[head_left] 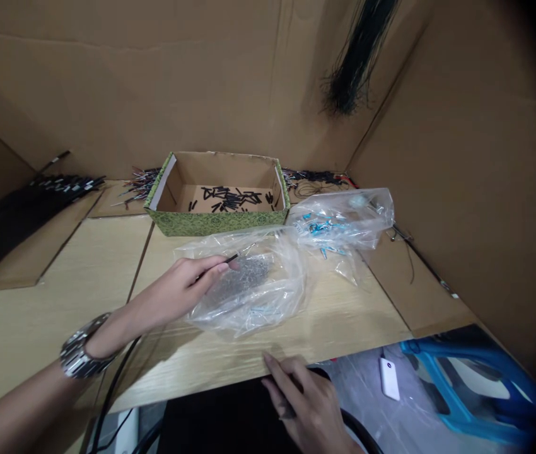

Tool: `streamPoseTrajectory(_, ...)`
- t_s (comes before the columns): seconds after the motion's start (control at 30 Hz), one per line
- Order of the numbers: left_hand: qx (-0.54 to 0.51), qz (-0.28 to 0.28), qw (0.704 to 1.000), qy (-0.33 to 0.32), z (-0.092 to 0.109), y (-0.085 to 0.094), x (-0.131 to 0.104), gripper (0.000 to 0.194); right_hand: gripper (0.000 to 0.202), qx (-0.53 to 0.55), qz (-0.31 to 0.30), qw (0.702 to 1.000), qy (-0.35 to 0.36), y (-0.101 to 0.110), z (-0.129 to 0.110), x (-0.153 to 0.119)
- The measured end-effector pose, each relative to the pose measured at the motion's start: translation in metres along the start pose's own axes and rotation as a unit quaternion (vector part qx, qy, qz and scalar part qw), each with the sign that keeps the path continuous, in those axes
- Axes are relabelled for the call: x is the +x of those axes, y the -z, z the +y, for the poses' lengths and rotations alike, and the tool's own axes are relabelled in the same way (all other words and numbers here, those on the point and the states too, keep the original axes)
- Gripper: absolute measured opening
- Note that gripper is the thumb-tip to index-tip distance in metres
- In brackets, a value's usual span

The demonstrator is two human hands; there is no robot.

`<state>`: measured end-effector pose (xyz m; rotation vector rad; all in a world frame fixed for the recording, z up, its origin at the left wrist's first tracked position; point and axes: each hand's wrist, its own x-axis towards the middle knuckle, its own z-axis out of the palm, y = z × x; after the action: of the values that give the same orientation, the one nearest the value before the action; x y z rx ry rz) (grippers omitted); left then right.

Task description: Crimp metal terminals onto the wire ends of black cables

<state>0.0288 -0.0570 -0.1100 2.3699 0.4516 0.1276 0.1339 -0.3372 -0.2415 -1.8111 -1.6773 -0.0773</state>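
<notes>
My left hand is closed, pinching a thin black cable end whose tip points up and right. It is over an opened clear plastic bag holding a heap of small silvery pieces, too fine to name. A black cable runs down beneath my left forearm; whether it joins the pinched end is hidden. At the table's front edge my right hand has its fingers curled together. Something dark shows between them, too small to make out.
Behind the bag stands a green-patterned cardboard box with many short black pieces. Another clear bag contains blue bits. Black strands lie left and hang above. Cardboard walls enclose the table. A white power bank lies lower right.
</notes>
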Motion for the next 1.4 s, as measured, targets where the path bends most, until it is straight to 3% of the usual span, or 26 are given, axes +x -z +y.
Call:
streamPoseTrajectory(0.23, -0.009, 0.004, 1.0, -0.007, 0.0, 0.0, 0.002, 0.037, 0.062, 0.01, -0.004, 1.0, 0.015, -0.002, -0.004, 0.002)
streamPoseTrajectory(0.47, -0.008, 0.016, 1.0, -0.015, 0.002, 0.003, 0.001, 0.037, 0.06, -0.007, -0.046, 0.999, 0.021, 0.004, -0.008, 0.011)
streamPoseTrajectory(0.73, 0.014, 0.023, 0.999, -0.025, -0.001, 0.003, 0.003, 0.04, 0.042, -0.053, -0.13, 0.99, -0.021, 0.031, -0.005, 0.054)
streamPoseTrajectory(0.9, 0.014, 0.025, 0.999, -0.018, -0.002, 0.002, 0.004, 0.042, 0.036, -0.06, -0.164, 0.984, -0.029, 0.028, -0.001, 0.069)
streamPoseTrajectory(1.17, 0.015, 0.027, 0.999, -0.017, -0.005, 0.003, 0.005, 0.043, 0.04, -0.04, -0.19, 0.981, -0.013, 0.033, -0.007, 0.059)
streamPoseTrajectory(1.4, 0.006, 0.036, 0.999, -0.029, -0.005, 0.003, 0.005, 0.041, 0.043, -0.046, -0.209, 0.977, 0.025, 0.019, -0.021, 0.083)
